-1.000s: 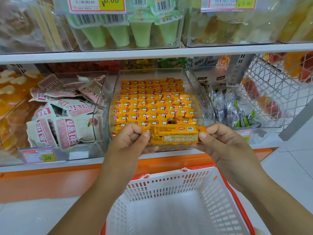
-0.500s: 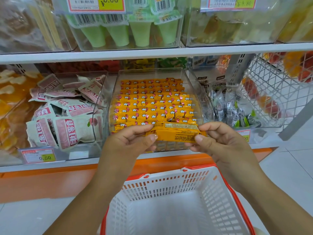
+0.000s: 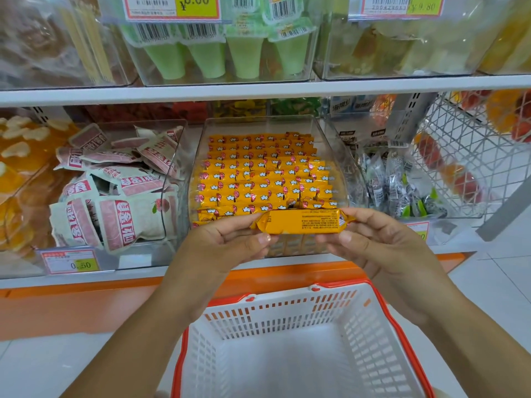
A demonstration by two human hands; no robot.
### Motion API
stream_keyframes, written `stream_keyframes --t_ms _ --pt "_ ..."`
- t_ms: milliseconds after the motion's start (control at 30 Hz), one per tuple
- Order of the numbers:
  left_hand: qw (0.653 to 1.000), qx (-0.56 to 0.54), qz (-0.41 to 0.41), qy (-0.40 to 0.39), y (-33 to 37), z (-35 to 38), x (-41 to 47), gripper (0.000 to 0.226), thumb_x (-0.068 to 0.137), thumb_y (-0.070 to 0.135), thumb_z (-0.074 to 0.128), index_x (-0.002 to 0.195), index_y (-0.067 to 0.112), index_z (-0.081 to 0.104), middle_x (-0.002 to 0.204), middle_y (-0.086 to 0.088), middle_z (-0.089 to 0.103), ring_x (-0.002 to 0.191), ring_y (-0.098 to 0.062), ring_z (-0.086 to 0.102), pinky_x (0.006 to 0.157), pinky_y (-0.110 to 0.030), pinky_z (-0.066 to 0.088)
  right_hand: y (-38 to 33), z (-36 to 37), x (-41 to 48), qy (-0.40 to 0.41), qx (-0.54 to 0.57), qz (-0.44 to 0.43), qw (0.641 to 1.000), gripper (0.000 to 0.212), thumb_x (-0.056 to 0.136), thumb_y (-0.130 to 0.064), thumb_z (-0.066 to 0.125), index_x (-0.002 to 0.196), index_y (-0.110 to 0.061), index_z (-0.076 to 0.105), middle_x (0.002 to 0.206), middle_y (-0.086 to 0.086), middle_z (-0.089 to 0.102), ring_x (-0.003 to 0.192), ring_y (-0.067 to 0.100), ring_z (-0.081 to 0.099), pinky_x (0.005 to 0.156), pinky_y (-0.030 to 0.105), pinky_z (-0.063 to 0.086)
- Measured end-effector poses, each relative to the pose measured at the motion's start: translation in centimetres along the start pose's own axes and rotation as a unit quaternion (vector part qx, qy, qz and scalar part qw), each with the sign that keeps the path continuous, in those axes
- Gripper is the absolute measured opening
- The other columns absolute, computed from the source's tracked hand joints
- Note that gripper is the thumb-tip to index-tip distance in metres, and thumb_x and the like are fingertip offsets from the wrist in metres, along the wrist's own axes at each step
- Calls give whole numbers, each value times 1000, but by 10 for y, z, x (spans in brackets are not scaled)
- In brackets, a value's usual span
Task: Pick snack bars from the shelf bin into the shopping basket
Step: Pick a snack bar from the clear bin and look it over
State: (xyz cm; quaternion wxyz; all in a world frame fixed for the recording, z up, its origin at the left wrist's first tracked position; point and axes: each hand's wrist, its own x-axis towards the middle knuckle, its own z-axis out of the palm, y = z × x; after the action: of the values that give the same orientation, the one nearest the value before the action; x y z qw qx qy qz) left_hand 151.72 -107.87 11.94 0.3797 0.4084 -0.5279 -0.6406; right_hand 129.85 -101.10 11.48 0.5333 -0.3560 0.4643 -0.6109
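– Shop shelving (image 3: 258, 91) is filling the whole background, white boards loaded with clear tubs, and pale floor tiles (image 3: 502, 268) are showing down the right side. Anyone seeing where the snack bar is sitting?

– Yep, the snack bar (image 3: 298, 222) is hanging crosswise in the air, right in front of the shelf bin (image 3: 339, 156), near its front wall. It's hovering above the shopping basket (image 3: 287, 314), not lying in it. The side with the small print is facing the camera.

– And the hands, what are they doing?

– Both are holding it. The left grip (image 3: 230, 242) is pinching the left end of the wrapper, fingers over the top and thumb underneath. The right grip (image 3: 382, 245) is doing the same at the right end, so the bar is spanning the gap between them.

– What's the bin looking like?

– It's clear plastic, and rows of orange bars (image 3: 258, 173) are lying packed in it side by side. The basket, white slotted plastic with an orange rim, is sitting below the forearms.

– Neighbours?

– Pink-and-white packets (image 3: 115, 196) are piling up in the tub just left of the bin, with a 0.50 price tag (image 3: 70, 262) hanging on its front. Silvery packets (image 3: 402, 185) are sitting in the tub to the right, and a wire rack (image 3: 465, 156) is standing beyond them. Green cups (image 3: 244, 56) are lining the shelf above.
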Motion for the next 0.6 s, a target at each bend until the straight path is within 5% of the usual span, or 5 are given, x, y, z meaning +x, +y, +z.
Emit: stream_keyframes --t_ms 100,233,367,467,600 --pt "994 105 31 19 0 3 0 10 87 17 65 92 23 71 84 1 78 82 -13 75 67 -17 57 2 1 1 14 -34 -19 999 61 55 -33 89 107 -12 64 97 22 71 88 37 73 73 31 59" --pt "958 276 68 38 -12 5 7 29 94 39 52 81 19 68 78 8 73 76 -2 68 62 -11 48 12 -1 3 39 -105 -36 993 52 51 -63 86 82 -26 66 96 11 74 88 33 73 76 37 59" --pt "848 489 194 62 -31 6 25 39 99 51 39 101 29 71 103 18 67 96 1 52 80 -9 34 11 -3 7 82 -105 -39 990 66 55 -57 86 101 -15 66 100 12 75 89 32 73 74 32 60" --pt "801 563 199 47 -39 5 43 50 96 50 36 135 28 58 141 12 54 133 -10 43 111 -27 25 -8 -9 21 125 -169 -77 975 33 80 -27 70 108 -10 65 101 9 75 89 26 73 79 28 59" --pt "736 643 208 42 -47 2 56 50 97 47 35 134 25 60 139 8 58 132 -14 51 109 -36 27 -33 0 53 70 -339 -129 929 18 89 -15 67 106 -21 66 94 -7 76 89 10 72 80 24 57"
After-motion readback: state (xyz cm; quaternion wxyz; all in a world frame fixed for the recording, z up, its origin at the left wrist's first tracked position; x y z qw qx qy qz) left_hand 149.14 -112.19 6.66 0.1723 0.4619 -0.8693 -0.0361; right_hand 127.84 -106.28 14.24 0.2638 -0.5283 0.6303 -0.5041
